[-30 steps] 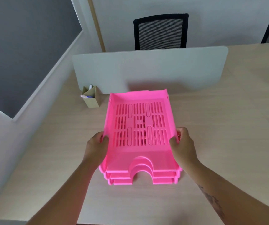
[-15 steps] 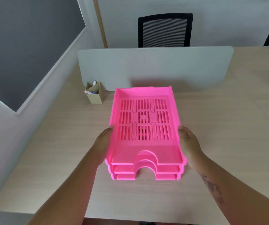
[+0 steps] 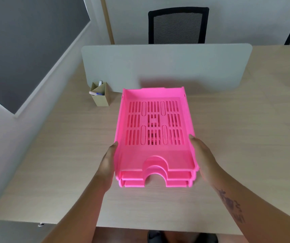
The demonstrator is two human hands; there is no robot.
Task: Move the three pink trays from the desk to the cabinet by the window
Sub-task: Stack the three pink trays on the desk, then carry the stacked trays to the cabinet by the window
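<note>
Three pink trays (image 3: 155, 130), slotted bases, nested in one stack near the front edge of the wooden desk (image 3: 53, 163). Left hand (image 3: 108, 163) flat against the stack's left wall; right hand (image 3: 202, 155) flat against its right wall, the stack gripped between them. Behind: white divider panel (image 3: 167, 65), cardboard pen holder (image 3: 99, 94) with markers, black mesh chair (image 3: 177, 25).

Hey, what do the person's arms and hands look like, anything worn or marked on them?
Both forearms are bare, with no sleeves in view. The left hand and right hand show no gloves, rings or watch. The right forearm carries a dark tattoo.
</note>
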